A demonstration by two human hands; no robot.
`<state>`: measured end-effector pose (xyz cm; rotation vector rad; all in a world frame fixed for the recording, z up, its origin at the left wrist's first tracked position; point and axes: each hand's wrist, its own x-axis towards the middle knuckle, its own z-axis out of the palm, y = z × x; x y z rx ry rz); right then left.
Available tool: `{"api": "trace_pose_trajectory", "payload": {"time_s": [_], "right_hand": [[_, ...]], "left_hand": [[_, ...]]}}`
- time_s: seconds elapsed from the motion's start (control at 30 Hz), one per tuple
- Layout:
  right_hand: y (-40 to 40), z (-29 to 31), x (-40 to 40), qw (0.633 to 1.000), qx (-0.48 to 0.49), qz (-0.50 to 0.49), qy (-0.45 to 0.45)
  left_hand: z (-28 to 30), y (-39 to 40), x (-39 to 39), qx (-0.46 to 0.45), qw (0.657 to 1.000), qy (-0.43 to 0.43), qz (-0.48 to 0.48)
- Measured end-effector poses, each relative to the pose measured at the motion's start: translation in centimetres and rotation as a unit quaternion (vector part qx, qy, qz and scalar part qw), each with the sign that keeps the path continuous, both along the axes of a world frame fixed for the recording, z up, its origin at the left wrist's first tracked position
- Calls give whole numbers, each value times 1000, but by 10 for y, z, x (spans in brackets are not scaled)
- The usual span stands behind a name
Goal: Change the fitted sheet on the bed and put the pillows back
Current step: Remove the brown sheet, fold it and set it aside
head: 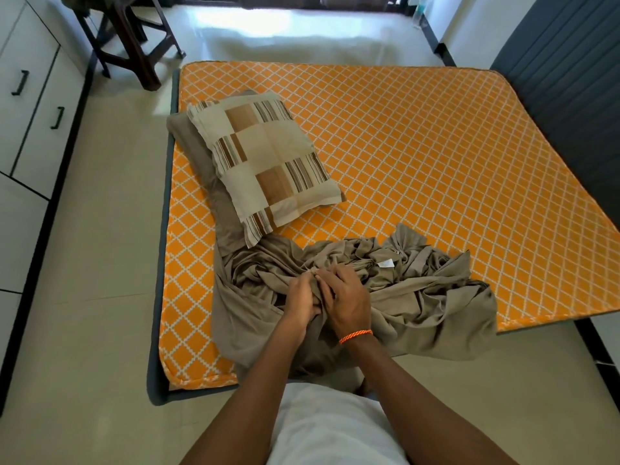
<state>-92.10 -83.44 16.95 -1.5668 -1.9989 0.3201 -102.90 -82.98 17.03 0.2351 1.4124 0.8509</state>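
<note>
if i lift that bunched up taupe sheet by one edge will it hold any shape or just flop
Probably just flop: the taupe fitted sheet lies in loose crumpled folds and drapes over the mattress edge. It looks thin, so likely light. Its gathered edge, pinched by the left hand and right hand, may bunch up again.

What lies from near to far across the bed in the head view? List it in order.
Hands, left and right, gripping the bunched taupe sheet → patchwork pillow → bare orange mattress → dark wooden stool.
</note>
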Motion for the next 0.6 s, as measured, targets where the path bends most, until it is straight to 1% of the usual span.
{"api": "trace_pose_trajectory", "payload": {"time_s": [0.1,0.27,0.4,0.5,0.6], "right_hand": [[1,-5,0,1000,-12,4,-1],[-2,-13,8,998,-36,48,-21],[-10,-18,18,995,-43,90,-28],[-15,-22,24,991,-16,120,-51],[-18,-23,27,990,7,125,-59]], "left_hand": [[-2,0,3,-17,1000,-12,-5],[-7,-5,0,-47,996,-70,15],[-19,-8,-2,-46,993,-104,12],[-21,-11,-2,-36,992,-117,-14],[-20,-15,2,-18,994,-93,-62]]}}
